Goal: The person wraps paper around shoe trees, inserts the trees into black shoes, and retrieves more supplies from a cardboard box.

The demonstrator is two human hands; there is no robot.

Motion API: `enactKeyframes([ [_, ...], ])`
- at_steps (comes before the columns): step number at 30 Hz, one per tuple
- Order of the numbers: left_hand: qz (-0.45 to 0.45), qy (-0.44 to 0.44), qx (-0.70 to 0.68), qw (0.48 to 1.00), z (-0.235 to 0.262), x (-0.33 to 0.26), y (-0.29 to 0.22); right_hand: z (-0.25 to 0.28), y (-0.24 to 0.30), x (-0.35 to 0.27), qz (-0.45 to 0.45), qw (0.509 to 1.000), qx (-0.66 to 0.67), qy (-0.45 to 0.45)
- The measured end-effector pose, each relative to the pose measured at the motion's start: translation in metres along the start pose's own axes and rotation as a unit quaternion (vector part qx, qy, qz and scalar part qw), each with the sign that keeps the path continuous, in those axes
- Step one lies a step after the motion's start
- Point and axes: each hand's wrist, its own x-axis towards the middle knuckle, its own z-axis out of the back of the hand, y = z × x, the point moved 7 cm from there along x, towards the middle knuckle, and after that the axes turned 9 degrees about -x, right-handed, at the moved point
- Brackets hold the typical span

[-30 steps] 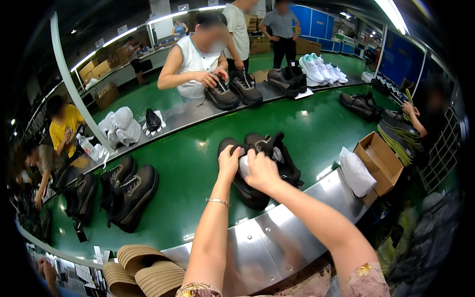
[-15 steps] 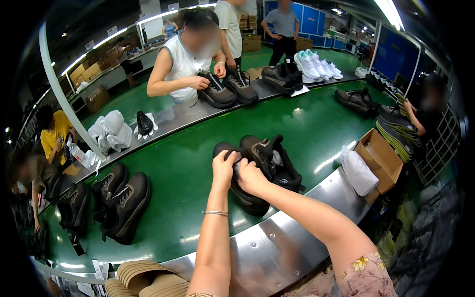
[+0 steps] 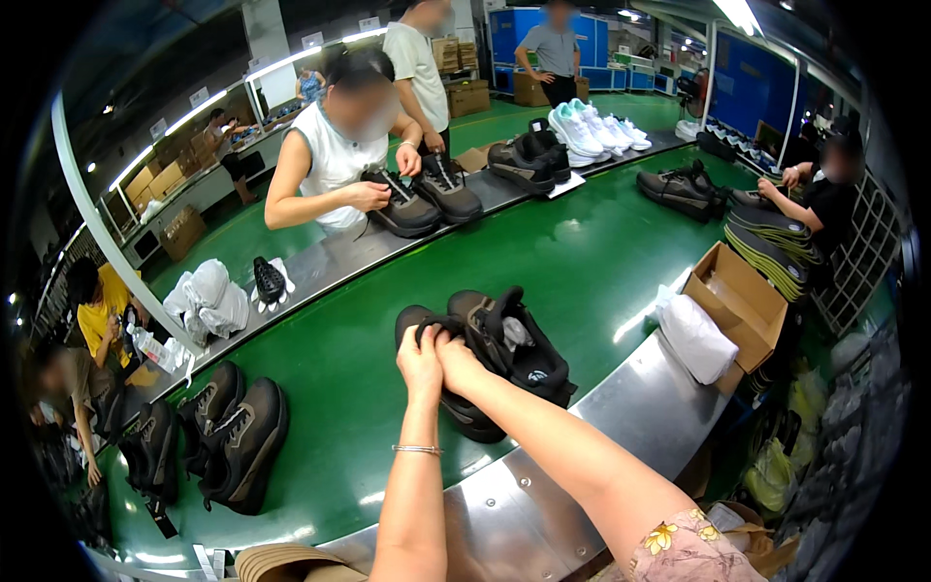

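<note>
A pair of dark brown and black shoes stands on the green belt in front of me. My left hand [image 3: 419,363] is closed on the upper of the nearer, left-hand shoe [image 3: 471,421], with its fingers at the opening. Right beside it, my right hand [image 3: 454,361] is closed on the same shoe, its fingertips mostly hidden. The other shoe [image 3: 473,308] of the pair stands close against it on the right, with pale stuffing [image 3: 515,333] inside and no hand on it.
Another brown-black pair [image 3: 247,451] and more shoes [image 3: 150,451] stand on the left. A white-wrapped bundle [image 3: 696,338] and an open cardboard box [image 3: 742,306] are on the right. Across the belt, a person [image 3: 339,165] handles shoes [image 3: 402,209]; white sneakers [image 3: 582,136] stand farther along.
My right hand has moved left and down, now touching my left hand at the shoe's opening. The view has shifted slightly; the shoes remain in place on the belt.
</note>
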Motion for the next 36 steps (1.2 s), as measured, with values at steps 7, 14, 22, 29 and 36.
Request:
enactKeyframes([
  [7,-0.061,-0.076,0.206,0.974,0.029,-0.012,-0.018,0.126,0.02,-0.085,0.198,0.963,0.167,-0.078],
  [14,0.239,-0.012,0.01,0.971,-0.001,-0.071,0.02,0.144,-0.12,-0.168,0.039,0.988,0.105,-0.108],
  [22,0.207,0.042,-0.07,0.975,-0.071,-0.033,0.048,0.171,-0.188,-0.247,-0.034,0.957,0.057,-0.281],
  [29,0.233,-0.032,-0.003,0.972,-0.075,-0.039,0.036,0.248,-0.301,-0.306,-0.222,0.866,-0.101,-0.437],
  [36,-0.102,0.035,0.054,0.993,-0.082,-0.155,-0.103,0.151,-0.413,-0.297,-0.258,0.833,0.165,-0.461],
])
